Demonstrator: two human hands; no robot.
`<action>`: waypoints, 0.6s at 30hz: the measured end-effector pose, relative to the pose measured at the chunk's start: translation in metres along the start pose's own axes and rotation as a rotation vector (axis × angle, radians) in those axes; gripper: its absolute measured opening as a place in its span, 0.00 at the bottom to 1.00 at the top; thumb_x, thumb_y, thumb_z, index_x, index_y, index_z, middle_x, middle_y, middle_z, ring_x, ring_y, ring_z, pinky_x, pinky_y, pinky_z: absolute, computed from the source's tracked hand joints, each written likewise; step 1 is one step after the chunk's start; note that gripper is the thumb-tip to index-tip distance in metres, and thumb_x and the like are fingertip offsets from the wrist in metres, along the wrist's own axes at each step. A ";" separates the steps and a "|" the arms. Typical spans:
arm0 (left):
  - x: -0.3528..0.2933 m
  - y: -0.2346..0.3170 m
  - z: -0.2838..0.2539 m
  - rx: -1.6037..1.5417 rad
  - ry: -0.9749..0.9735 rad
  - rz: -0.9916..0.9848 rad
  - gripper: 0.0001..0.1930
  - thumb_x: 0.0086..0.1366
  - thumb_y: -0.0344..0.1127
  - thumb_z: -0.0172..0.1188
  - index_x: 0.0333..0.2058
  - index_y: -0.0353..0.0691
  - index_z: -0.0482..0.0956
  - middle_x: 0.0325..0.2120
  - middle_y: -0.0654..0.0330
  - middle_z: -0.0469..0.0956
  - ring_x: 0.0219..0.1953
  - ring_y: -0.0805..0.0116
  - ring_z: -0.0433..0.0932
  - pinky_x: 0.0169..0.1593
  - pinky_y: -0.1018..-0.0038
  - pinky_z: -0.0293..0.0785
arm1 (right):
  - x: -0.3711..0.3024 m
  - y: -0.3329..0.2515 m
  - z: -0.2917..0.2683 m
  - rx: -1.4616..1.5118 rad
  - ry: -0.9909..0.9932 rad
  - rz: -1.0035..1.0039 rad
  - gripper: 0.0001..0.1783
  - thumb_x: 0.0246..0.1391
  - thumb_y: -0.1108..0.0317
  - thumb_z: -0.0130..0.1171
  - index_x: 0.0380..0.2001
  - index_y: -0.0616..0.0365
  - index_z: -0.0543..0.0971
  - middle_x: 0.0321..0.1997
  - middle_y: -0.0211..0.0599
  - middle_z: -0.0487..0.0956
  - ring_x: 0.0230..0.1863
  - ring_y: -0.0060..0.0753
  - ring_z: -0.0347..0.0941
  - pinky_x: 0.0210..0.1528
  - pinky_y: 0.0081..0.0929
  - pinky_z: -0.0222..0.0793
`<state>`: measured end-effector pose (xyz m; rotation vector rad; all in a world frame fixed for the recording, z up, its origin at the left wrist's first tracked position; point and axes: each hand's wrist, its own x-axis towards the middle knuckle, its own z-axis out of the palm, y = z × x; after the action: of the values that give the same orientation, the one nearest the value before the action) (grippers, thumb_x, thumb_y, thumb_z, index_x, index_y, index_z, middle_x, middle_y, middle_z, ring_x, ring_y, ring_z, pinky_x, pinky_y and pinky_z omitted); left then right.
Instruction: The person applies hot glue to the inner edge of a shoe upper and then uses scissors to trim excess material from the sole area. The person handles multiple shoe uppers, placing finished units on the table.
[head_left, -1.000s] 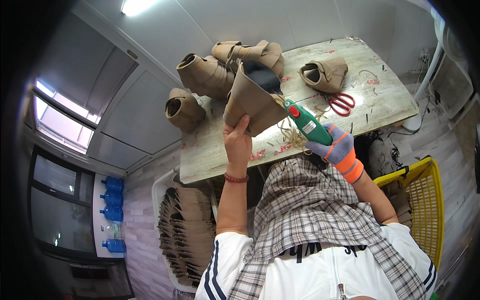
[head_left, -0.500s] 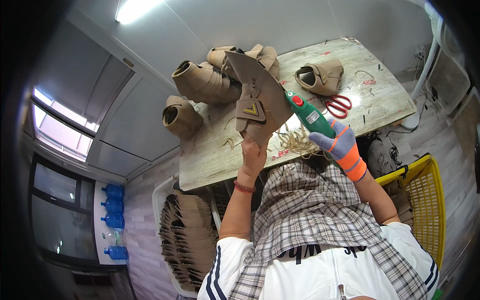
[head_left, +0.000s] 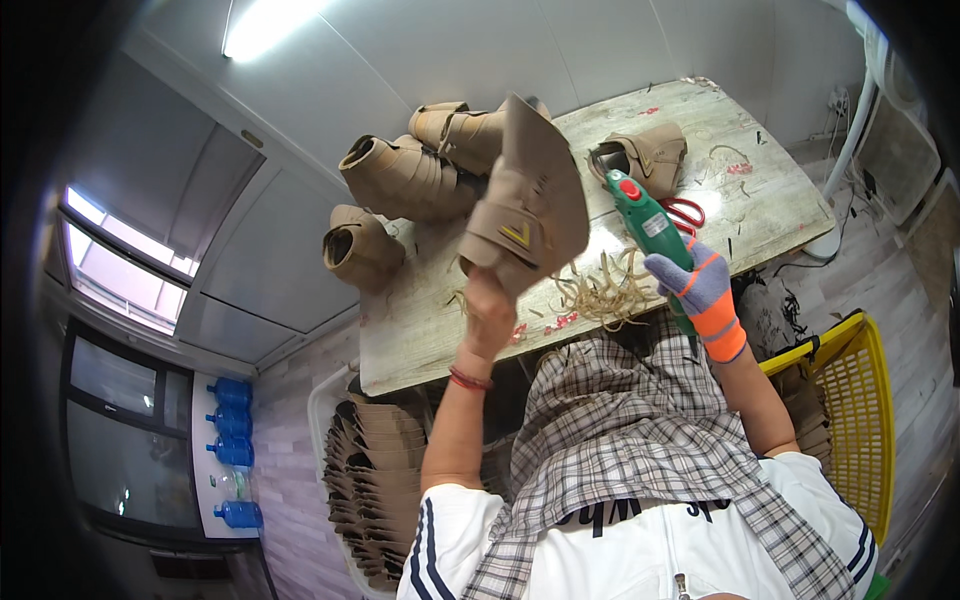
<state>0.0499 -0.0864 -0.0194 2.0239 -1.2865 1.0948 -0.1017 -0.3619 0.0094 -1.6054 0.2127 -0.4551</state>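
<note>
My bare left hand (head_left: pixel 490 312) is closed around the lower end of a brown shoe upper (head_left: pixel 545 190), which it holds tilted above the table. A yellow angled mark sits on the upper's strap. In my right hand (head_left: pixel 704 290), gloved in grey and orange, is a green handheld power tool (head_left: pixel 655 228) with a red button. Its head points away from me and stands apart from the upper. Pale trimmed strips (head_left: pixel 605 292) lie in a tangle between my hands. Red-handled scissors (head_left: pixel 684 214) rest on the table, partly hidden behind the tool.
Several brown uppers (head_left: pixel 400 175) are heaped at the table's far left; another upper (head_left: pixel 660 155) lies at the far right. Scraps dot the worn tabletop (head_left: pixel 770 185). Stacked uppers (head_left: pixel 375 490) fill a white bin at lower left. A yellow basket (head_left: pixel 865 420) stands at my right.
The upper has turned and tipped in my left hand, which has shifted slightly left and nearer. My right hand has drawn the power tool right, away from the upper's edge.
</note>
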 end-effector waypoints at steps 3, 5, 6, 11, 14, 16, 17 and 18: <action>0.035 -0.079 0.003 0.074 -0.045 -0.229 0.28 0.57 0.21 0.60 0.56 0.13 0.66 0.47 0.27 0.73 0.51 0.28 0.72 0.58 0.50 0.70 | 0.000 0.002 -0.009 0.056 0.084 0.021 0.17 0.55 0.60 0.70 0.39 0.62 0.79 0.23 0.25 0.77 0.21 0.16 0.71 0.25 0.17 0.66; 0.108 -0.111 -0.002 0.032 -0.009 -0.182 0.28 0.57 0.31 0.69 0.53 0.21 0.72 0.46 0.31 0.74 0.51 0.32 0.73 0.56 0.51 0.70 | 0.000 0.007 -0.020 0.059 0.123 0.008 0.17 0.55 0.60 0.70 0.39 0.62 0.79 0.23 0.26 0.77 0.21 0.16 0.71 0.25 0.17 0.66; 0.141 -0.137 -0.014 0.018 0.000 -0.111 0.26 0.57 0.32 0.69 0.51 0.25 0.74 0.46 0.33 0.75 0.51 0.34 0.72 0.56 0.52 0.70 | 0.000 0.008 -0.018 0.090 0.127 0.004 0.17 0.56 0.60 0.70 0.38 0.62 0.80 0.23 0.26 0.77 0.21 0.16 0.71 0.25 0.17 0.66; 0.196 -0.146 0.021 0.358 0.154 -0.248 0.19 0.55 0.28 0.69 0.45 0.30 0.78 0.51 0.42 0.74 0.59 0.43 0.69 0.64 0.56 0.64 | -0.001 0.013 -0.037 0.040 0.249 0.029 0.16 0.57 0.58 0.70 0.34 0.61 0.80 0.20 0.25 0.76 0.21 0.15 0.69 0.26 0.17 0.63; 0.171 -0.078 0.102 0.030 0.113 -0.009 0.14 0.52 0.26 0.68 0.39 0.35 0.80 0.42 0.48 0.79 0.52 0.49 0.74 0.58 0.59 0.70 | -0.002 0.014 -0.054 0.024 0.303 0.022 0.16 0.57 0.58 0.69 0.34 0.61 0.80 0.20 0.25 0.76 0.21 0.14 0.68 0.25 0.17 0.63; 0.131 -0.042 0.157 -0.158 -0.081 -0.084 0.20 0.47 0.32 0.74 0.39 0.38 0.78 0.42 0.52 0.77 0.49 0.51 0.74 0.55 0.59 0.68 | 0.002 0.015 -0.053 0.045 0.314 0.047 0.16 0.58 0.58 0.69 0.33 0.61 0.79 0.19 0.26 0.76 0.21 0.14 0.68 0.25 0.17 0.62; 0.118 -0.021 0.181 -0.153 -0.171 -0.104 0.23 0.45 0.34 0.76 0.39 0.40 0.77 0.41 0.53 0.76 0.48 0.52 0.73 0.54 0.60 0.67 | 0.002 0.017 -0.057 0.041 0.330 0.063 0.16 0.58 0.57 0.69 0.33 0.60 0.79 0.19 0.26 0.76 0.21 0.14 0.68 0.25 0.17 0.62; 0.110 -0.005 0.201 -0.148 -0.260 -0.125 0.26 0.42 0.36 0.77 0.40 0.41 0.75 0.41 0.55 0.75 0.47 0.54 0.73 0.53 0.61 0.66 | 0.001 0.021 -0.062 0.029 0.342 0.067 0.17 0.56 0.57 0.70 0.33 0.61 0.80 0.19 0.25 0.76 0.20 0.13 0.68 0.24 0.16 0.62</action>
<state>0.1527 -0.2904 -0.0384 2.1521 -1.3019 0.6756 -0.1234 -0.4213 -0.0089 -1.4801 0.5139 -0.6771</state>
